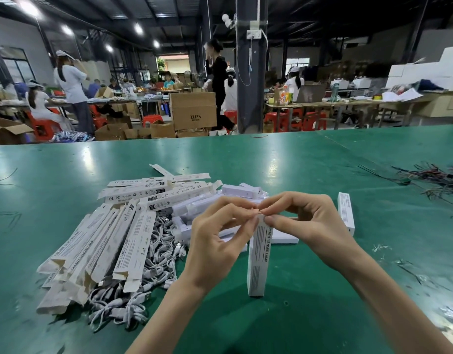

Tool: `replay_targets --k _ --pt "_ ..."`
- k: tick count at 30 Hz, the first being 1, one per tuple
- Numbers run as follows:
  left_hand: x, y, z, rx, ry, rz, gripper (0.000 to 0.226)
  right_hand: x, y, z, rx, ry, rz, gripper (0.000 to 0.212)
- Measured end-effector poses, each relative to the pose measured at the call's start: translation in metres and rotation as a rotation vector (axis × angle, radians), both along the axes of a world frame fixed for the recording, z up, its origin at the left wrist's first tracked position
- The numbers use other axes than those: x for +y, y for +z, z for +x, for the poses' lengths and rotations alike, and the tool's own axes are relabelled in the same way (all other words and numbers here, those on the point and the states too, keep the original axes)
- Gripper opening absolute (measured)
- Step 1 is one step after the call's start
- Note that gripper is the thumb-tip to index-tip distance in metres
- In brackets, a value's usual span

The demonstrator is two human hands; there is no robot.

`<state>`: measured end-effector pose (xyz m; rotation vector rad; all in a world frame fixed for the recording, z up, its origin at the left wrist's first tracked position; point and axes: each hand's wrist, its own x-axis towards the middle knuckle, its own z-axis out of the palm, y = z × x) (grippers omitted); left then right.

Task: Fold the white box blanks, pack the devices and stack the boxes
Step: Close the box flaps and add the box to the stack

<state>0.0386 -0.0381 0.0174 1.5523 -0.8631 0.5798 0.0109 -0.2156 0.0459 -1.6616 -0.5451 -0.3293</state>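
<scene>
The SMART SENSOR LAMP box (pixel 258 256) is standing upright on the green table (pixel 322 315), near the middle and close to the person. Both hands are working at its top end: the left hand (pixel 217 244) and right hand (pixel 314 226) are each pinching it between thumb and forefinger, with the other fingers curling loosely. Just to the left, a pile of flat box blanks (pixel 100 244) is lying fanned out, partly over a tangle of white USB cables (pixel 156 254). White lamp devices (pixel 194 206) are sitting just beyond the hands. Another folded box (pixel 346 213) is lying to the right, and a bundle of coloured wires (pixel 439 182) is sprawling at the far right.
</scene>
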Motion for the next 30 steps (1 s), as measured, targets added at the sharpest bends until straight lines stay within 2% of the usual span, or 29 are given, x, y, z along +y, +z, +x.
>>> replay_targets --k 4,6,11,13,17,23,27,30 --pt "0.001 0.008 0.0 0.231 -0.084 -0.056 0.01 0.003 0.004 -0.003 -0.017 -0.07 -0.043 0.017" --pt "0.001 0.012 0.002 0.254 -0.069 -0.017 0.014 0.005 0.005 -0.003 -0.03 -0.115 -0.063 0.016" --pt "0.005 0.011 0.003 -0.033 0.041 0.119 0.005 0.004 0.005 -0.003 -0.113 -0.126 -0.155 0.012" --pt "0.006 0.011 0.003 -0.151 0.067 0.169 0.009 0.001 0.005 -0.003 -0.146 -0.118 -0.194 0.01" --pt "0.007 0.013 0.005 -0.211 0.1 0.212 0.008 -0.001 0.006 -0.002 -0.191 -0.115 -0.226 0.008" --pt "0.011 0.012 0.005 0.072 -0.082 0.07 0.006 -0.002 0.016 -0.004 -0.172 -0.068 -0.299 0.007" --pt "0.008 0.002 0.004 0.281 -0.21 0.086 0.029 0.002 0.029 -0.002 -0.157 -0.067 -0.411 0.003" --pt "0.005 -0.004 0.004 0.315 -0.19 0.098 0.036 0.003 0.038 0.002 -0.153 -0.091 -0.492 0.002"
